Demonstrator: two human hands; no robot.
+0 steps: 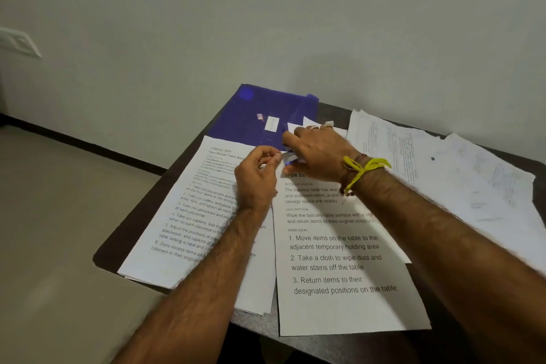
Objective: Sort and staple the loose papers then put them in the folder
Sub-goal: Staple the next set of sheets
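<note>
A blue folder (266, 112) lies at the far edge of the dark table (141, 216). In front of it lie two printed paper stacks: one at left (189, 221) and one in the middle (339, 275). My right hand (319, 154) is closed around a small blue stapler (289, 156) at the top edge of the middle stack. My left hand (260, 177) sits just left of the stapler, thumb and forefinger pinched together; whether they hold anything is unclear.
A loose spread of more printed sheets (443, 162) covers the right side of the table. A small white label and a tiny orange item (260, 117) rest on the folder. The floor lies to the left, with a wall behind the table.
</note>
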